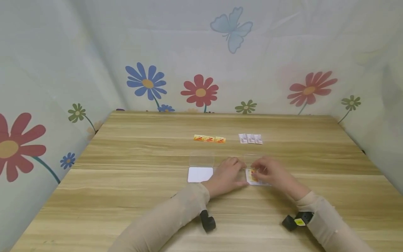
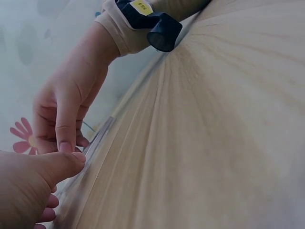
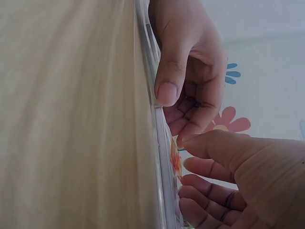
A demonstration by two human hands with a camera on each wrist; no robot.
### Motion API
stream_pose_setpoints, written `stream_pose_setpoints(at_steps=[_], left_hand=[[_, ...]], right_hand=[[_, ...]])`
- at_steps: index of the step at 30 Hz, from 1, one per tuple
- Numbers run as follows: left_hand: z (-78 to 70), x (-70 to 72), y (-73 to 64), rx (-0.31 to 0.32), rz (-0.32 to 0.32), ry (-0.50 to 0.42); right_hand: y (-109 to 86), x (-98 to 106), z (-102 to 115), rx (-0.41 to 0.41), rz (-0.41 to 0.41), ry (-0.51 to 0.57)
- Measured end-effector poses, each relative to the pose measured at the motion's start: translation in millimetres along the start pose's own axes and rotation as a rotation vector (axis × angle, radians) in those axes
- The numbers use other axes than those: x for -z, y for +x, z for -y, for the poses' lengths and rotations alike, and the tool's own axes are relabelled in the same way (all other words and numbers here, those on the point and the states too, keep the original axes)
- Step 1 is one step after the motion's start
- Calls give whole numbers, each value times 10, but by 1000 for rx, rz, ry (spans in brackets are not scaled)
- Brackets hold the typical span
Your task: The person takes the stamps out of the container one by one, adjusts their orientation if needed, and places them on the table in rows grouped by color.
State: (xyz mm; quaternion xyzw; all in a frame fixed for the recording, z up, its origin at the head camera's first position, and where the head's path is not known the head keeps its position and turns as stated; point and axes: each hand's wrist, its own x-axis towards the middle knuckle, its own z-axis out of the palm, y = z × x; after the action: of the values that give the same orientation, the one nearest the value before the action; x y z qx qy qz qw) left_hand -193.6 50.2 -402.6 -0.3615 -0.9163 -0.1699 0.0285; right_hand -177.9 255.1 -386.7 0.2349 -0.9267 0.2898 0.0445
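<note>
A shallow clear plastic case (image 1: pixel 248 183) with a white inside lies with its transparent lid (image 1: pixel 252 158) tipped back. A small yellow-and-red card (image 1: pixel 252 174) sits at the left of its white inside. My left hand (image 1: pixel 225 177) holds the case at its left side, thumb at the front corner and fingertips toward the lid. Over the case, my right hand (image 1: pixel 277 175) has relaxed, slightly bent fingers at the yellow card; in the right wrist view its thumb (image 3: pixel 209 143) stands slightly apart from the index finger. The right part of the case is hidden.
A second clear case with a white inside (image 1: pixel 200 174) lies with lid back beside my left hand. Behind stand a row of yellow-and-red cards (image 1: pixel 209 139) and a row of pale printed cards (image 1: pixel 250 138) on the wooden table (image 1: pixel 126 168). A flowered cloth (image 1: pixel 176 42) hangs behind.
</note>
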Motion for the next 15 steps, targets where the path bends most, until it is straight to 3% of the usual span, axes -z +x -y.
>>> stream_pose_setpoints(at_steps=[15], left_hand=[[-26,-18,11,6,-1,54]], right_hand=[[-28,17,37,-21,20,22]])
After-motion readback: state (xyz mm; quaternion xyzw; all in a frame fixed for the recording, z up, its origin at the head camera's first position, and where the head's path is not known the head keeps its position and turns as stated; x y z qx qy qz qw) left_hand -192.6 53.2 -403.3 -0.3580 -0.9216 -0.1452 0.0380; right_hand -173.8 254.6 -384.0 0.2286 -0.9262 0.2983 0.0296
